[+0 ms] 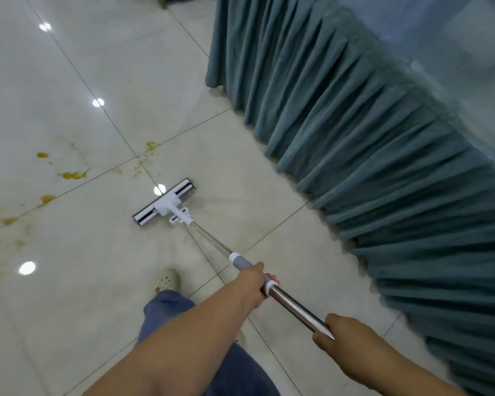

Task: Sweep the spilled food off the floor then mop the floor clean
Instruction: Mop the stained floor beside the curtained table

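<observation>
A flat mop with a white and grey head (163,202) rests on the pale tiled floor (103,281), its steel handle (295,305) running back toward me. My left hand (255,284) grips the handle at its grey sleeve. Further back, my right hand (337,331) grips the handle's upper end. Yellow-brown food smears (72,175) and spots (47,199) lie on the tiles to the left of the mop head, with more smears (149,151) just beyond it. The mop head sits apart from these marks.
A table with a long pleated teal skirt (369,144) runs diagonally along the right side, its hem touching the floor close to the mop. My foot in a pale perforated shoe (166,281) and a blue trouser leg (169,312) stand behind the mop head.
</observation>
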`<action>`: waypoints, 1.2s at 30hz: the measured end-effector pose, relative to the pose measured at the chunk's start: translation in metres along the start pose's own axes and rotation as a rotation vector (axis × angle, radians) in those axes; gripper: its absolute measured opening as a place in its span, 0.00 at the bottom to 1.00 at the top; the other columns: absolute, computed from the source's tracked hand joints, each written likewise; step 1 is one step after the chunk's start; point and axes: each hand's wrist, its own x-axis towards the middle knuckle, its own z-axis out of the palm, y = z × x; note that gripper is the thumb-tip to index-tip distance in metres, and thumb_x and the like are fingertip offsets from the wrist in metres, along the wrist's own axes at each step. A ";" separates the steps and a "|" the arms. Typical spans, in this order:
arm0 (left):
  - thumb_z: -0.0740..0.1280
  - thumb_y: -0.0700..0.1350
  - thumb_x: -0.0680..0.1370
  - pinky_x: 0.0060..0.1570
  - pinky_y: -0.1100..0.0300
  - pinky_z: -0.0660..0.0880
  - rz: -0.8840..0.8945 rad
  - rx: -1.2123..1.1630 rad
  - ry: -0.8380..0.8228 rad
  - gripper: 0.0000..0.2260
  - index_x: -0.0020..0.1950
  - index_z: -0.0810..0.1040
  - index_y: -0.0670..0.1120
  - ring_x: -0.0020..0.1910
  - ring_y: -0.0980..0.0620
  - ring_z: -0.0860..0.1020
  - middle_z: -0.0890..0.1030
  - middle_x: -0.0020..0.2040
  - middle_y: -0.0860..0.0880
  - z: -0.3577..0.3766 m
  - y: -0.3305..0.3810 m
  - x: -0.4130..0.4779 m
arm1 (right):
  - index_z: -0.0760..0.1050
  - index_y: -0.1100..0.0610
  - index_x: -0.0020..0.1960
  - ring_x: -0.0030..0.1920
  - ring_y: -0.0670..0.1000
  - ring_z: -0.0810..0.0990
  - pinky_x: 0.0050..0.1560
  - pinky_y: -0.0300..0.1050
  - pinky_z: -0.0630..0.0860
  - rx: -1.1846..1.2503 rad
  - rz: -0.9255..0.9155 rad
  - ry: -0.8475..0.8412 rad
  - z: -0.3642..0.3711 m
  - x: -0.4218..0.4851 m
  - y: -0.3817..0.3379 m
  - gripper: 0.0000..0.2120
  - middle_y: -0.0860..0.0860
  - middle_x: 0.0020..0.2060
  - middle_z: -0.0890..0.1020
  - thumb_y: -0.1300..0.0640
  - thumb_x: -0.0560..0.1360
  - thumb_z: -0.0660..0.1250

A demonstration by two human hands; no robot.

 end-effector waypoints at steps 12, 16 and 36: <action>0.62 0.43 0.80 0.24 0.58 0.74 0.122 -0.005 0.035 0.08 0.45 0.68 0.40 0.27 0.51 0.70 0.71 0.32 0.44 -0.072 0.233 0.020 | 0.69 0.53 0.54 0.33 0.43 0.69 0.27 0.35 0.65 0.095 -0.108 0.016 -0.077 0.101 -0.202 0.11 0.45 0.36 0.70 0.46 0.80 0.55; 0.62 0.42 0.80 0.20 0.62 0.74 0.190 0.016 0.064 0.07 0.53 0.68 0.39 0.27 0.51 0.70 0.71 0.33 0.45 -0.109 0.327 0.026 | 0.68 0.53 0.53 0.34 0.47 0.71 0.29 0.38 0.68 0.204 -0.083 -0.037 -0.103 0.142 -0.291 0.11 0.48 0.38 0.71 0.46 0.80 0.56; 0.59 0.42 0.82 0.16 0.64 0.73 0.180 0.098 0.121 0.11 0.41 0.66 0.41 0.28 0.51 0.68 0.68 0.32 0.44 -0.096 0.358 0.040 | 0.69 0.56 0.59 0.46 0.51 0.76 0.43 0.42 0.76 0.358 -0.066 -0.097 -0.104 0.182 -0.293 0.14 0.52 0.47 0.75 0.47 0.81 0.56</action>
